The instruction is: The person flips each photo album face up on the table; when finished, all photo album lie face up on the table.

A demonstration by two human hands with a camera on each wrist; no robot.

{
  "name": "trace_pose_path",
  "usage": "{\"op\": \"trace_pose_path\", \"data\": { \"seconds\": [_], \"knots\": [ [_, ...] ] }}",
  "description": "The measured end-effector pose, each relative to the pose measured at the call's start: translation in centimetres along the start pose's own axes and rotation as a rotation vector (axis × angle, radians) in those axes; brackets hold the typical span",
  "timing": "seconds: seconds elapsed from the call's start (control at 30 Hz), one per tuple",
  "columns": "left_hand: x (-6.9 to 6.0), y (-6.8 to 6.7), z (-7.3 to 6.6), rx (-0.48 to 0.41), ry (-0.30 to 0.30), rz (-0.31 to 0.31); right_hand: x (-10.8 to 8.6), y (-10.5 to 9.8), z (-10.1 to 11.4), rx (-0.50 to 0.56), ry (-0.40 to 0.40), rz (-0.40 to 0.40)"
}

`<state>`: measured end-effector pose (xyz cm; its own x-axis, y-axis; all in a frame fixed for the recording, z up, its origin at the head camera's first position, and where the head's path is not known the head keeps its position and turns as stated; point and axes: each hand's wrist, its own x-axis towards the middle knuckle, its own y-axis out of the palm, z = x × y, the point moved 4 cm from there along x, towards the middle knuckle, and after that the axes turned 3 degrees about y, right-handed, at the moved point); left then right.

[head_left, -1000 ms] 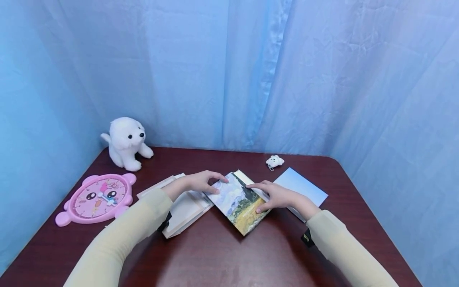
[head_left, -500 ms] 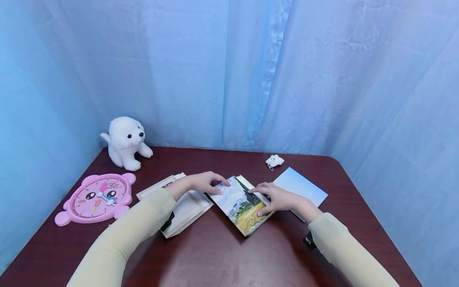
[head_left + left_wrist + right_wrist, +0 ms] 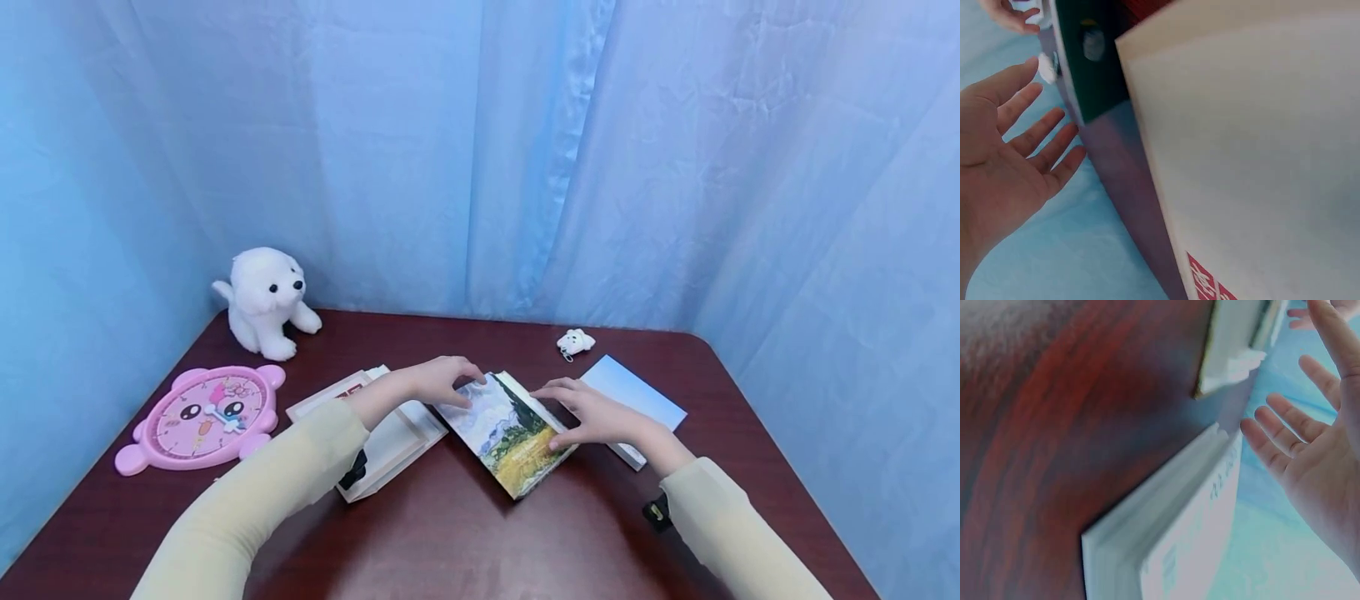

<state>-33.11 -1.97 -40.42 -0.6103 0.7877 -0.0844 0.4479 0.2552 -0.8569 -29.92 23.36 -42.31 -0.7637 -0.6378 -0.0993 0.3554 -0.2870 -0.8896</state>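
A painted-cover book (image 3: 498, 433) lies on the dark wooden table in the head view, turned cornerwise. My left hand (image 3: 442, 382) hovers at its upper left edge, and my right hand (image 3: 596, 414) is at its right edge. In the left wrist view the left hand (image 3: 1013, 140) has its fingers spread beside the book's dark green side (image 3: 1094, 69). The right wrist view shows the right hand (image 3: 1316, 437) with fingers extended, apart from the painted-cover book's pages (image 3: 1232, 350). Whether any fingertip still touches the cover is hard to tell.
Left of the book lie pale books or folders (image 3: 397, 437), partly under the left forearm. A pale blue book (image 3: 637, 392) lies to the right. A pink toy clock (image 3: 206, 417), a white plush dog (image 3: 266, 304) and a small white keychain toy (image 3: 575, 342) stand around.
The painted-cover book has shifted slightly to the right and nearer. My right hand has drawn away to the right, and both hands' fingers have loosened from the cover.
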Motion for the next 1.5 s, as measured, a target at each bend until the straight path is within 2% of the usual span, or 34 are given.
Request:
{"op": "trace_pose_path", "data": {
  "seconds": [0.33, 0.5, 0.73, 0.9, 1.07, 1.2, 1.5],
  "knots": [
    [0.9, -0.3, -3.2, -0.017, 0.039, -0.072, -2.7, -2.8, -1.2, 0.048, 0.025, -0.142],
    [2.1, 0.2, -4.8, -0.035, 0.046, -0.078, -4.2, -4.3, -2.2, 0.028, 0.046, -0.21],
    [4.0, 1.2, -6.6, -0.086, 0.06, -0.094, -6.3, -5.4, -4.8, 0.01, 0.11, -0.281],
    [5.4, 2.4, -7.0, -0.104, 0.061, -0.086, -7.6, -6.0, -6.6, 0.001, 0.14, -0.317],
    [6.6, 3.4, -7.2, -0.125, 0.058, -0.064, -8.7, -6.2, -8.6, 0.057, 0.179, -0.323],
    [7.1, 4.2, -7.3, -0.129, 0.057, -0.036, -9.3, -5.8, -10.5, 0.065, 0.228, -0.318],
    [8.6, 5.6, -6.9, -0.093, 0.046, -0.022, -10.2, -4.5, -13.8, 0.103, 0.321, -0.285]
  ]
}}
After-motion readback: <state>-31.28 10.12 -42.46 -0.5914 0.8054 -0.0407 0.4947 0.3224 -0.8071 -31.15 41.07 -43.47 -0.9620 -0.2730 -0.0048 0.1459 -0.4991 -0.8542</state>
